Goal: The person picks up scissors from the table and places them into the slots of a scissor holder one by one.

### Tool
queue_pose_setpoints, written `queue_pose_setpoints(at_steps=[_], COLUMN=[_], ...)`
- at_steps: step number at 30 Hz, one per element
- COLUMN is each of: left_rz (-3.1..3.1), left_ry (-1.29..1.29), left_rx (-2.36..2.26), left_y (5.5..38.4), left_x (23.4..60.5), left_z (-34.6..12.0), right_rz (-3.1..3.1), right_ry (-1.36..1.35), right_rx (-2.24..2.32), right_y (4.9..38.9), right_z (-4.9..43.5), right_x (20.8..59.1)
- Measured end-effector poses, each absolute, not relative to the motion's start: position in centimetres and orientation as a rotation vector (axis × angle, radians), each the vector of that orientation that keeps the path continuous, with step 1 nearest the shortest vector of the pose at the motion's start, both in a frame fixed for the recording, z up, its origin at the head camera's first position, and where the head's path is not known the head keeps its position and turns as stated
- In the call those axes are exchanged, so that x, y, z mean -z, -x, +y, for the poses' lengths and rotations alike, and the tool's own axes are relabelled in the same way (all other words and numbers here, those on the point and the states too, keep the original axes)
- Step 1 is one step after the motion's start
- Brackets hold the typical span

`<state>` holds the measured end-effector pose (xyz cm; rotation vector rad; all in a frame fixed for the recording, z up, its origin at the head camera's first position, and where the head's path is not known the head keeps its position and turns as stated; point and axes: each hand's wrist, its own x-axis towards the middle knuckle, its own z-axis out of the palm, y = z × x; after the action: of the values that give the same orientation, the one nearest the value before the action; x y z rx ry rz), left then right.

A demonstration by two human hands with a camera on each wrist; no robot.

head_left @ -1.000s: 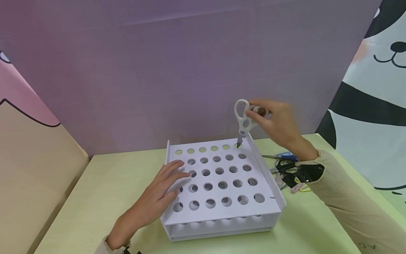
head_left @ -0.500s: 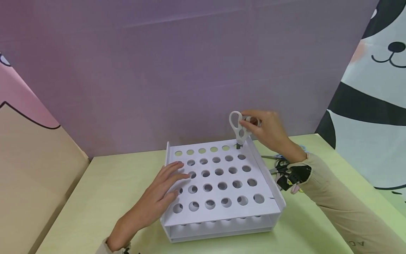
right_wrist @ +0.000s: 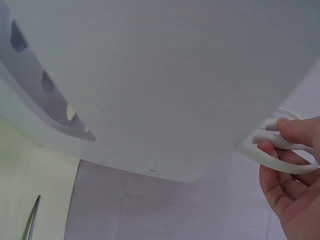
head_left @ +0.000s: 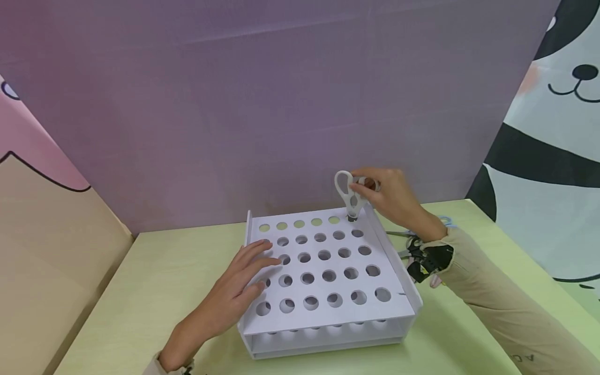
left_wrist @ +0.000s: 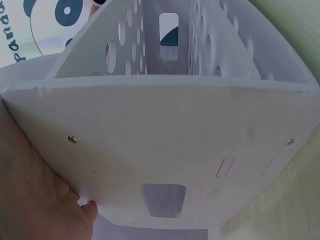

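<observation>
A white rack (head_left: 314, 307) with rows of round holes in its top board stands on the table. My right hand (head_left: 394, 195) pinches white-handled scissors (head_left: 346, 194) by the handles, above the rack's back right corner. Their blades point down into the last hole of the back row, and most of the blade length is hidden below the board. In the right wrist view, thumb and fingers grip the white handle loops (right_wrist: 287, 165). My left hand (head_left: 234, 286) rests on the rack's left edge with fingers spread over the top board.
Several scissors lie on the table right of the rack, partly behind the right wrist: a black-handled pair (head_left: 414, 250) and one with light blue handles (head_left: 445, 221). A purple-grey cloth wall (head_left: 281, 104) rises behind the table (head_left: 140, 291).
The right hand has moved down and slightly left, lowering the scissors so their blades sink into the back right hole. The left hand stays in place on the rack.
</observation>
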<state>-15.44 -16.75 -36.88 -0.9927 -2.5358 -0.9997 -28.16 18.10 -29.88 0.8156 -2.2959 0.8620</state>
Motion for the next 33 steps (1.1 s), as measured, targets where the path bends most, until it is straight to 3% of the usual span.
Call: queue_pose_setpoints(at_steps=[18, 33], left_rz=[-2.517, -2.498], left_ry=[0.998, 1.006], left_rx=[0.981, 0.99], left_y=[15.5, 15.5], left_x=[37.0, 37.2], left_z=[-16.8, -16.7], right_rz=[-2.35, -2.417], right_ry=[-0.804, -0.843], right_rx=[-0.845, -0.888], right_y=[28.4, 26.6], right_z=[17.3, 19.0], right_x=[30.8, 31.1])
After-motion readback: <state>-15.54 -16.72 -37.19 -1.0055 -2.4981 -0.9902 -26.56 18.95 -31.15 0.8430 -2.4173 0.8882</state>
